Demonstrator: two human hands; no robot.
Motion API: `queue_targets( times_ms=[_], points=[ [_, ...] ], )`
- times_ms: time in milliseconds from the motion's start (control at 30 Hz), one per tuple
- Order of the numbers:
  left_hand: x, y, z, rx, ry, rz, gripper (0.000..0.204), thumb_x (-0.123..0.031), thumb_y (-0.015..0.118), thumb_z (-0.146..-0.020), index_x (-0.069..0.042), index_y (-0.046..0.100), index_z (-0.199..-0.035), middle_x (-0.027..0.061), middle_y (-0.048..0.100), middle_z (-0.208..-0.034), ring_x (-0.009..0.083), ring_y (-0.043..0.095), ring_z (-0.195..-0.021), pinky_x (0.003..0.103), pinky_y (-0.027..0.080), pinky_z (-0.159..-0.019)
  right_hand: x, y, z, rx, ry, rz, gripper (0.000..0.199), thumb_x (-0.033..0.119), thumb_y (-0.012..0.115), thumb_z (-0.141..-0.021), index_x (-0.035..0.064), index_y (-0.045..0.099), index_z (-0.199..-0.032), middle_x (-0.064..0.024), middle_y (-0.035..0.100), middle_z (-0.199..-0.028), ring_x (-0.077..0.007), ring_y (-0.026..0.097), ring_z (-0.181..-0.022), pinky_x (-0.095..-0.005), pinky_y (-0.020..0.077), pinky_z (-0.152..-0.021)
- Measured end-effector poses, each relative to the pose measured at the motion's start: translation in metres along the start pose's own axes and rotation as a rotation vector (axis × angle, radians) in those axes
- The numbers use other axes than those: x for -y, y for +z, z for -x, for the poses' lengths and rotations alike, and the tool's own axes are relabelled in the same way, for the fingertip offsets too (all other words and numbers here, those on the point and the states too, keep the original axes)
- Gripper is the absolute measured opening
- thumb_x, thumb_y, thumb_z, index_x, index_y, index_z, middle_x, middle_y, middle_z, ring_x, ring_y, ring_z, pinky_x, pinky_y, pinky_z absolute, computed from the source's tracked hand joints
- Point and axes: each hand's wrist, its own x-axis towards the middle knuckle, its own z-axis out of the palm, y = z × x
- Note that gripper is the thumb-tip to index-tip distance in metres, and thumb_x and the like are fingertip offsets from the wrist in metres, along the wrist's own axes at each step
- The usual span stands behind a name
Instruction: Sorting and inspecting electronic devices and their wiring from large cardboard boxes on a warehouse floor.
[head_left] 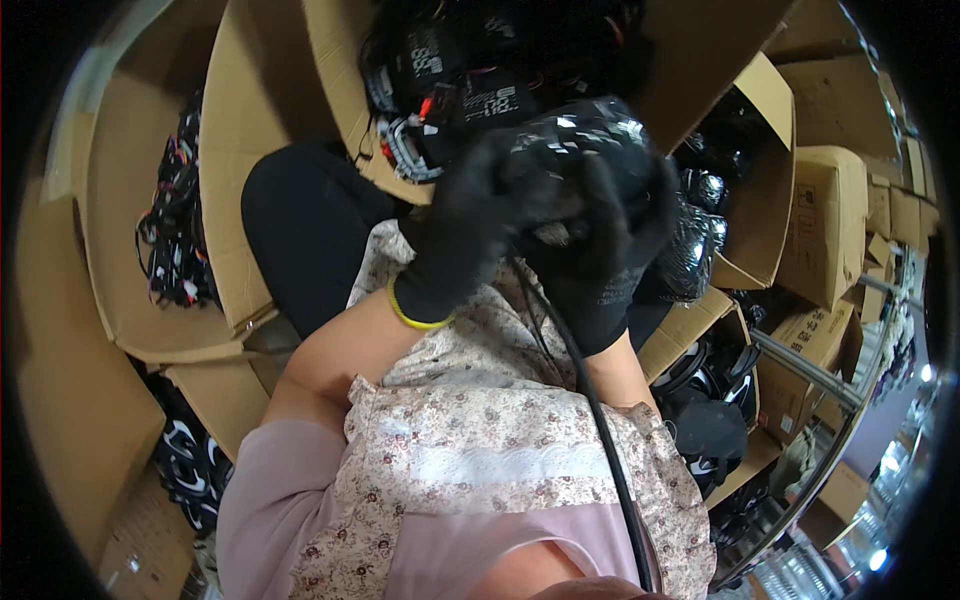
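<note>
Both my hands wear black gloves and meet above my lap, in front of an open cardboard box. Between them is a shiny black plastic-wrapped bundle (pixel 590 122); the kind of thing inside does not show. My left hand (pixel 490 195) is closed on the bundle's left side, its fingers partly smeared by motion. From the right, my right hand (pixel 620 225) curls round it, fingers bent. A black cable (pixel 585 375) runs down from beneath the hands over my floral apron (pixel 480 430).
The cardboard box (pixel 335 85) ahead holds black wrapped packs (pixel 425 65) with wires. Another box (pixel 225 150) at left contains bundled cables (pixel 180 220). At right, a box (pixel 770 160) has shiny wrapped bundles (pixel 690 245) beside it; a metal rail (pixel 805 365) stands beyond.
</note>
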Motion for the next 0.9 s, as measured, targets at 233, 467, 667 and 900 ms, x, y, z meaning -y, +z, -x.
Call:
queue_targets(
  times_ms=[233,467,667,900],
  points=[
    [0.005,-0.026,-0.003,0.107,-0.048,-0.030,0.059,-0.031,0.080,-0.082,0.001,0.054,-0.124,0.0061,0.065,-0.110,0.0118,0.061,-0.100,0.027,0.050,-0.091,-0.006,-0.016,-0.013,0.017,0.667,-0.874,0.037,0.019,0.065,-0.092,0.0002,0.058,-0.122,-0.0126,0.055,-0.124,-0.0192,0.056,-0.110,-0.0314,0.0439,-0.096],
    [-0.014,-0.033,-0.008,0.186,-0.124,-0.184,0.053,-0.019,0.079,-0.083,-0.001,0.053,-0.125,0.0058,0.063,-0.118,0.0134,0.060,-0.105,0.028,0.049,-0.092,-0.010,-0.020,-0.011,0.117,0.597,-0.826,0.025,0.018,0.059,-0.096,0.0012,0.061,-0.115,-0.0071,0.062,-0.108,-0.0140,0.057,-0.101,-0.0292,0.0463,-0.087],
    [-0.035,-0.027,-0.033,0.394,0.407,-0.732,0.059,-0.026,0.078,-0.081,-0.004,0.055,-0.131,0.0070,0.067,-0.110,0.0186,0.062,-0.104,0.031,0.048,-0.094,-0.022,-0.008,-0.006,0.095,0.488,-0.901,0.023,0.011,0.067,-0.085,0.0020,0.064,-0.106,-0.0095,0.063,-0.102,-0.0184,0.059,-0.096,-0.0317,0.0471,-0.085],
    [-0.042,-0.021,-0.020,0.386,0.104,-0.527,0.041,-0.019,0.074,-0.086,0.000,0.063,-0.121,0.0079,0.070,-0.106,0.0132,0.064,-0.096,0.028,0.051,-0.086,-0.027,0.000,-0.020,0.223,-0.057,-0.517,0.033,0.007,0.072,-0.074,0.0039,0.064,-0.106,-0.0153,0.060,-0.110,-0.0307,0.058,-0.098,-0.0400,0.0449,-0.090]
  ],
)
